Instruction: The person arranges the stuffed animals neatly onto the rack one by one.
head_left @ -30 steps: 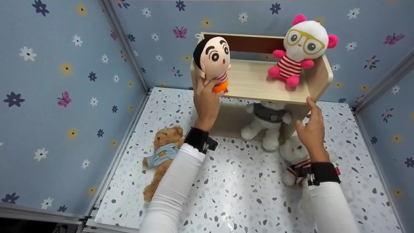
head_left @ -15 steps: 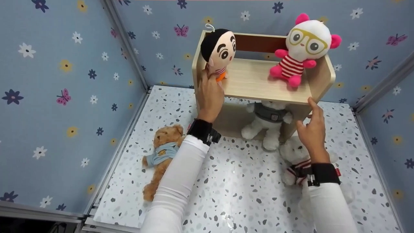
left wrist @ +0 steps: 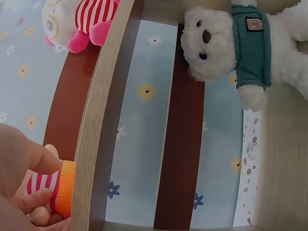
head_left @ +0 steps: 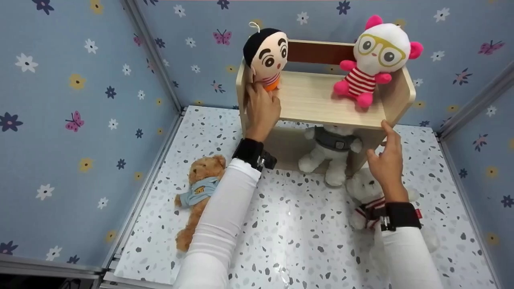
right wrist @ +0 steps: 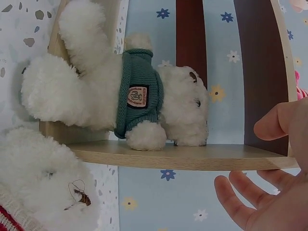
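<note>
A plush boy doll [head_left: 269, 56] with black hair, a striped shirt and orange shorts sits upright at the left end of the wooden shelf unit's top board [head_left: 321, 100]. My left hand [head_left: 263, 110] holds it low down, thumb and fingers around its striped body [left wrist: 50, 185] in the left wrist view. My right hand [head_left: 387, 162] rests at the unit's front right corner, index finger on the edge; in the right wrist view its thumb [right wrist: 274, 126] and spread fingers lie on either side of the side panel [right wrist: 192, 156]. A pink-and-white panda plush [head_left: 375, 60] sits at the board's right end.
A white bear in a green sweater [right wrist: 139, 91] sits in the lower compartment. Another white bear [head_left: 363, 186] in a striped top lies below my right wrist. Left of my left arm, a brown bear [head_left: 202, 188] in a blue shirt lies on the speckled floor [head_left: 289, 224]. Flowered walls [head_left: 72, 160] surround it.
My left hand has moved the boy doll up and back along the left side of the top board, and the doll now stands more upright. My right hand has stayed at the corner.
</note>
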`<state>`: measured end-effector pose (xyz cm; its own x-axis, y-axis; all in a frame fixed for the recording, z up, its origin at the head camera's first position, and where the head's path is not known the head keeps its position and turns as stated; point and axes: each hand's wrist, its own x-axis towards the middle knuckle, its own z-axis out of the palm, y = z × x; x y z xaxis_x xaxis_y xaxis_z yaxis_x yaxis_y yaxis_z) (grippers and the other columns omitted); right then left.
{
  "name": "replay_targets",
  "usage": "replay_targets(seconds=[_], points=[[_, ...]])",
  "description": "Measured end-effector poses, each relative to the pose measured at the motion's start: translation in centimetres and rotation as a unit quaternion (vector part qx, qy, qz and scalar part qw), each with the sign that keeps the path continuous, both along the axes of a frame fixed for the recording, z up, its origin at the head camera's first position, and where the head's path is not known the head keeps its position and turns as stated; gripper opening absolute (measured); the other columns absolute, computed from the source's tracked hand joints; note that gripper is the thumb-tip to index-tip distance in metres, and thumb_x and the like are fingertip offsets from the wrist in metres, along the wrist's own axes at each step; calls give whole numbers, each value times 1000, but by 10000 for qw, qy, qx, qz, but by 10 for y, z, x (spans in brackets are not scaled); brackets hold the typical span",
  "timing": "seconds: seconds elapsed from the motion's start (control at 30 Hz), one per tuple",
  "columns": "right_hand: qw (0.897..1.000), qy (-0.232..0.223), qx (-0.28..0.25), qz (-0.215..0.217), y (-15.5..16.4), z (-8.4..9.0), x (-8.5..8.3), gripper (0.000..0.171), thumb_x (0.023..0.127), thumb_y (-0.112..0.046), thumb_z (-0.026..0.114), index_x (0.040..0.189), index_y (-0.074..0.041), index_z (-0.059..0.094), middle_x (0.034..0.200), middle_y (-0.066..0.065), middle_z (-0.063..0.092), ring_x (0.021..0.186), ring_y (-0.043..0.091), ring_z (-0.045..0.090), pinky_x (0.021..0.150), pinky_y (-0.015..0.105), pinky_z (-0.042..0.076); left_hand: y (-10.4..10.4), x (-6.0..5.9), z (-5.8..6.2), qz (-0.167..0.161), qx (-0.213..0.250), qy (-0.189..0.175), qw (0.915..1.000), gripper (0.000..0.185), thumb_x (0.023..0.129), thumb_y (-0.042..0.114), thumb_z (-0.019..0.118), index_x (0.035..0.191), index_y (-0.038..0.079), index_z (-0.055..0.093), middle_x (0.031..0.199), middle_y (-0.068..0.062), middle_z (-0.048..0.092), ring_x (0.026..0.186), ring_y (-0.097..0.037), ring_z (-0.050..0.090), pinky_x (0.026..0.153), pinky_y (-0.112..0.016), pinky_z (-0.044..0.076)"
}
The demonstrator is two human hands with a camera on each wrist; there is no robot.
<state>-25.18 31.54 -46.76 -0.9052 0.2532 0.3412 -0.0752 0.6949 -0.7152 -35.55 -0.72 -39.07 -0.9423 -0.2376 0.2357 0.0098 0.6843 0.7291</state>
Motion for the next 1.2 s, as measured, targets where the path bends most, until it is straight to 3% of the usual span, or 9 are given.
replay_targets(seconds=[0.23, 0.47, 0.83, 1.2], points=[[10000, 28, -67, 42, -1, -1, 0, 85, 87, 8, 60, 160, -25, 31, 160, 15, 37, 122, 42, 54, 93, 49, 47, 2, -13, 0, -109, 364, -148, 9992, 69, 97, 21, 64, 153, 9, 27, 150, -15, 35, 132, -27, 50, 115, -38, 43], [9999, -30, -90, 71, -1, -1, 0, 86, 88, 8, 59, 161, -27, 30, 161, 14, 35, 124, 41, 54, 98, 51, 47, -1, -19, -2, -125, 482, -202, 9986, 83, 96, 19, 67, 162, 16, 17, 156, -13, 35, 142, -26, 42, 125, -36, 31], [9996, 243, -67, 110, -2, -3, -2, 84, 86, 10, 57, 160, -21, 32, 157, 18, 39, 126, 37, 51, 102, 49, 45, -2, -17, -6, -240, 483, 86, 9985, 86, 94, 15, 67, 163, 13, 16, 158, -15, 33, 144, -26, 39, 122, -36, 33], [9998, -46, -190, 96, -1, 0, 1, 88, 88, 9, 59, 161, -31, 29, 162, 12, 35, 123, 41, 53, 98, 51, 47, -2, -12, -12, -317, 306, 363, 9984, 85, 94, 17, 69, 162, 12, 18, 159, -16, 32, 144, -27, 40, 122, -37, 35]])
